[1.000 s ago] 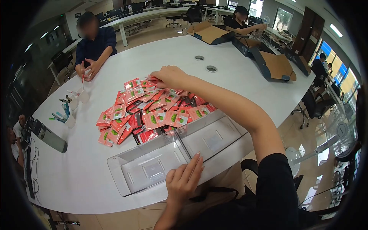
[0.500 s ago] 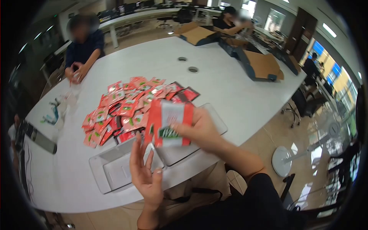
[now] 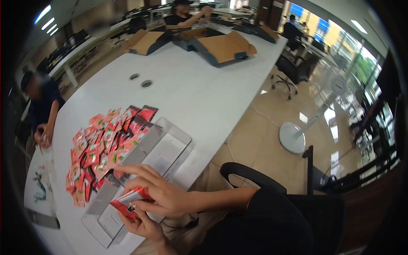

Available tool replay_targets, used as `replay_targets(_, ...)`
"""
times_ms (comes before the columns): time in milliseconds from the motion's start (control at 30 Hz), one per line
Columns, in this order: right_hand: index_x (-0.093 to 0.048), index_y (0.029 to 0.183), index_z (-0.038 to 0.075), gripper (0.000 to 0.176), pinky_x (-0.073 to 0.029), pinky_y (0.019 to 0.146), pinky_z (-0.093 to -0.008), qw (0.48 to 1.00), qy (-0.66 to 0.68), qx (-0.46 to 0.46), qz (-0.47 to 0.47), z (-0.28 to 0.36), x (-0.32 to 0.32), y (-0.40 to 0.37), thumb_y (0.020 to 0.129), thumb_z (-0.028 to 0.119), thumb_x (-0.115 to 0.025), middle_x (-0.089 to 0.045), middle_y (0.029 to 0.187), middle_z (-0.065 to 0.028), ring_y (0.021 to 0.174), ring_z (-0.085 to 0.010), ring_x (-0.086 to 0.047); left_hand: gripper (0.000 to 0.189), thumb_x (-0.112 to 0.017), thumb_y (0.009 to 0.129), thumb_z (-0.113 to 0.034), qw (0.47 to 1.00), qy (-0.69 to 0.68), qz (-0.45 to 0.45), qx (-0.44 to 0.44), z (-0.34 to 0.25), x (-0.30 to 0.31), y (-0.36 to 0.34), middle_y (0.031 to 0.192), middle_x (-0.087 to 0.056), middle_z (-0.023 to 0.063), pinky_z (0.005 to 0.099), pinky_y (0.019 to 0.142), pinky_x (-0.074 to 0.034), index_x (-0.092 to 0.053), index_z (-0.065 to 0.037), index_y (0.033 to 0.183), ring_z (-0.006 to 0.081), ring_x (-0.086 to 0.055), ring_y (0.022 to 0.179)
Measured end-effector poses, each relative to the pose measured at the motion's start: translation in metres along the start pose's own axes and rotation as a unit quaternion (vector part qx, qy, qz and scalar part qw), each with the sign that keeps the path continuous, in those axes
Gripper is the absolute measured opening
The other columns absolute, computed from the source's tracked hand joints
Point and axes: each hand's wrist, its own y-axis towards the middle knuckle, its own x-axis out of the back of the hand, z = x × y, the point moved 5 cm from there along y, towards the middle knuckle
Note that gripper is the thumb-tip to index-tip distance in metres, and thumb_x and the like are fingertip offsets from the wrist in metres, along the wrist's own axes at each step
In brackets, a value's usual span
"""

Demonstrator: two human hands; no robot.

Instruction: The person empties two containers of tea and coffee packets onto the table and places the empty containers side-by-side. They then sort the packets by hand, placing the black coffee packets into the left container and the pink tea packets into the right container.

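A red sachet [image 3: 127, 208] with a pale panel is tilted between my two hands, above the near clear plastic tray [image 3: 101, 236]. My right hand [image 3: 163, 195] grips it from above, thumb on its face and index finger stretched out. From below, my left hand [image 3: 146, 227] pinches its lower edge; part of the sachet is hidden by the fingers. Just beyond, a heap of red and pink sachets [image 3: 91, 157] lies on the white table [image 3: 204, 95]. Another clear tray [image 3: 176, 146] stands beside the heap, to the right.
Opened cardboard boxes [image 3: 223, 44] lie at the table's far end, where a person [image 3: 180, 17] sits. Another person [image 3: 42, 102] is at the left edge. A black chair [image 3: 293, 70] and a white stand with a round base [image 3: 292, 138] are on the floor to the right.
My left hand, open before, now grips the sachet along with my right. The sachet has tipped from facing me and sits lower. My view has swung right.
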Motion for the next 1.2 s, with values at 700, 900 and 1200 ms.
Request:
replay_targets(700, -0.061, 0.118, 0.003, 0.045, -0.05, 0.082, -0.0371, 0.862, -0.337, -0.119, 0.36, -0.154, -0.094, 0.166, 0.087, 0.035, -0.068, -0.068, 0.099, -0.0173, 0.09, -0.0273, -0.066, 0.052, -0.068, 0.082, 0.007, 0.938, 0.149, -0.053, -0.308, -0.024, 0.051, 0.009, 0.101, -0.068, 0.0278, 0.034, 0.072, -0.058, -0.038, -0.008, 0.121, 0.0349, -0.072, 0.087)
replay_targets(900, -0.057, 0.126, -0.003, 0.073, -0.053, 0.073, -0.0376, 0.863, -0.287, -0.168, 0.38, -0.226, -0.111, 0.181, 0.069, 0.035, -0.083, -0.068, 0.092, -0.0198, 0.084, -0.0263, -0.068, 0.057, -0.067, 0.081, 0.011, 0.937, 0.187, 0.016, -0.295, -0.023, 0.052, 0.008, 0.1, -0.065, 0.0312, 0.0396, 0.077, -0.059, -0.028, -0.005, 0.119, 0.0348, -0.071, 0.087)
replay_targets(1200, -0.071, 0.091, -0.002, 0.025, -0.051, 0.076, -0.0344, 0.918, -0.184, -0.163, 0.311, -0.179, -0.076, 0.198, 0.072, 0.014, -0.073, -0.069, 0.09, -0.013, 0.083, -0.0225, -0.066, 0.052, -0.065, 0.081, 0.016, 0.943, 0.157, 0.024, -0.292, -0.02, 0.051, 0.009, 0.1, -0.063, 0.0322, 0.0462, 0.08, -0.06, -0.033, -0.001, 0.119, 0.0387, -0.07, 0.088)
